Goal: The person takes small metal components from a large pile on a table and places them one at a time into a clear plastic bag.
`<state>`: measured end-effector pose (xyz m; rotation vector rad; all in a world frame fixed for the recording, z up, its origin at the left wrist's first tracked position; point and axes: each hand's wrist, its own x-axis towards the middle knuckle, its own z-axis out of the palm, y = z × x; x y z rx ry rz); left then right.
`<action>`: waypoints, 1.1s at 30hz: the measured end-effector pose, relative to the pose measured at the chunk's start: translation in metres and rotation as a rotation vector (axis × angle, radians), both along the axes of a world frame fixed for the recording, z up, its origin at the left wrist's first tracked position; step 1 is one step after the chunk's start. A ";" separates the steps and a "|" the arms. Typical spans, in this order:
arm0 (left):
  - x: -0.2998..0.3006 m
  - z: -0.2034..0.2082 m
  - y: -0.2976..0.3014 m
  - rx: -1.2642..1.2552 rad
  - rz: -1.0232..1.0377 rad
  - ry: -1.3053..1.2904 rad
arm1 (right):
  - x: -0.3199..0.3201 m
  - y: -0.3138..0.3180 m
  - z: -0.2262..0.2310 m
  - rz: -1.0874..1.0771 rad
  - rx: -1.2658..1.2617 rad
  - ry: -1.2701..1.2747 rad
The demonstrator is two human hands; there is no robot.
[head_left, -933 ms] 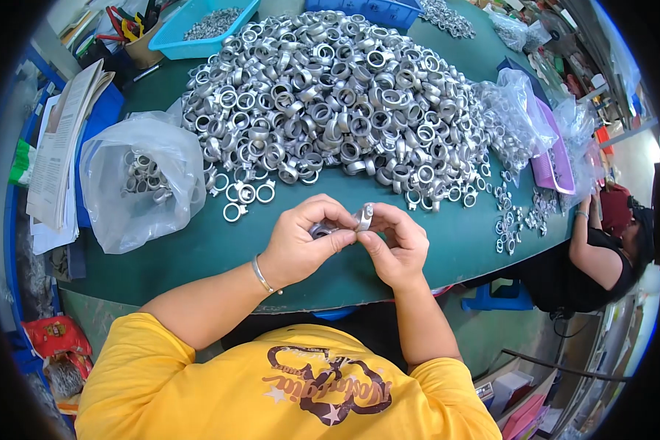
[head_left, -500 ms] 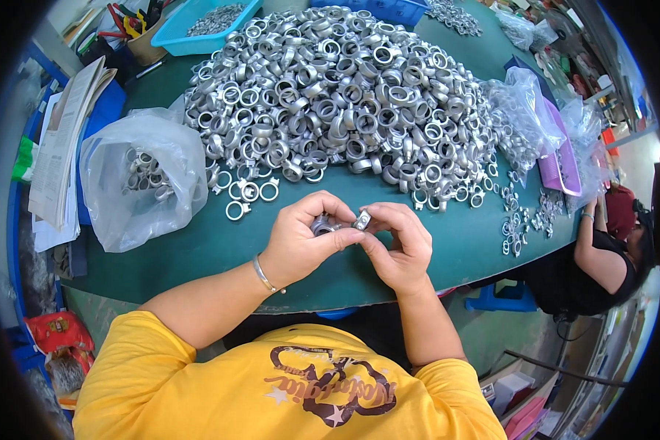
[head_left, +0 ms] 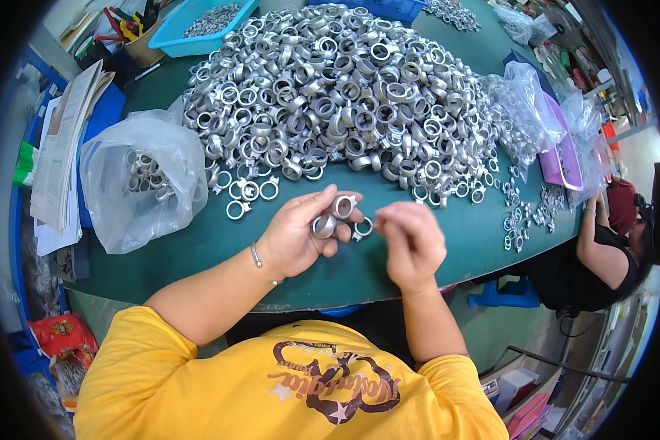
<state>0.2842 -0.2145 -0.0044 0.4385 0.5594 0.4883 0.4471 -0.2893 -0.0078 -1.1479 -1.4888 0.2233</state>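
Observation:
My left hand [head_left: 297,231], palm partly turned up, holds silver metal ring clamps. One ring clamp [head_left: 343,207] stands between its thumb and fingers, and a second ring clamp [head_left: 323,226] rests against the fingers below. A thinner ring clamp [head_left: 361,229] is just past the left fingertips; I cannot tell if it lies on the table or touches them. Beside it on the right is my right hand [head_left: 414,246], its fingers curled and smeared by motion. Whatever they may hold is hidden. Beyond both hands rises a large heap of the same ring clamps [head_left: 330,103].
An open clear plastic bag [head_left: 143,213] with ring clamps stands left on the green table [head_left: 286,293]. Loose small rings [head_left: 517,224], plastic bags [head_left: 524,110] and a purple basket [head_left: 565,158] lie right. A blue tray [head_left: 198,45] is behind. Another person [head_left: 601,264] sits at right.
My hands have come apart; the right has moved off to the right. My left hand has opened out, showing the ring clamps in it, and a thinner ring clamp now shows between the hands.

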 end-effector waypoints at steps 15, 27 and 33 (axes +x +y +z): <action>-0.002 -0.006 -0.003 0.230 -0.038 0.118 | -0.006 0.002 0.007 -0.188 -0.428 0.103; -0.001 -0.004 -0.007 0.321 0.026 0.181 | -0.011 -0.011 -0.004 -0.037 -0.349 0.105; 0.000 0.001 -0.010 0.409 -0.028 0.253 | -0.016 -0.007 -0.015 -0.025 -0.086 0.208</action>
